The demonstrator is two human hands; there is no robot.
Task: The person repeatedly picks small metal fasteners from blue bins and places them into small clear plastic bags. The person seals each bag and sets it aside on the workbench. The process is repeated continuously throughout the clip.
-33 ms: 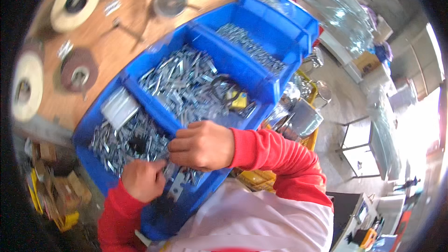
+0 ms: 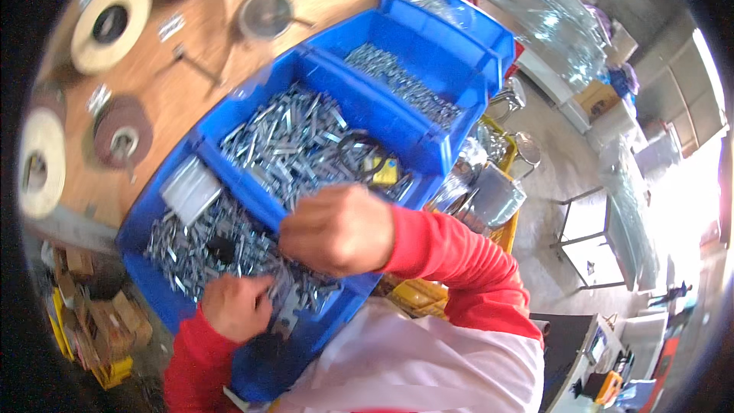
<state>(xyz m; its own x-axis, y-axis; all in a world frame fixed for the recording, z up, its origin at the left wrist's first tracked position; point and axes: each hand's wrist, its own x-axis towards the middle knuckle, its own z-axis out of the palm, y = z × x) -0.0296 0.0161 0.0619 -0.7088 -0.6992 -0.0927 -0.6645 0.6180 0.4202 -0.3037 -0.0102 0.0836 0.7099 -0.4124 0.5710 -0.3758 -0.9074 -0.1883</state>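
Both my hands are above the nearest blue bin (image 2: 138,248), which is heaped with small shiny metal pieces (image 2: 180,248). My left hand (image 2: 237,307) is closed, thumb and forefinger together, over the bin's near part; whatever it pinches is too small to make out. Beside its fingertips lies a flat, notched metal plate (image 2: 287,317). My right hand (image 2: 338,229) is a closed fist, slightly blurred, above the divide between the nearest and middle bins. Its fingertips are turned away, so anything in them is hidden.
The middle blue bin holds metal strips (image 2: 283,134), a dark ring and a yellow block (image 2: 384,170). Small fasteners (image 2: 401,80) fill the bin beyond. A white box (image 2: 191,191) lies in the nearest bin. Abrasive wheels (image 2: 111,24) rest on the wooden bench (image 2: 191,99). Shiny metal parts (image 2: 493,195) are at right.
My right hand has risen slightly and moved a little away from the left one. My left hand stays closed over the near bin. The whole view has shifted slightly.
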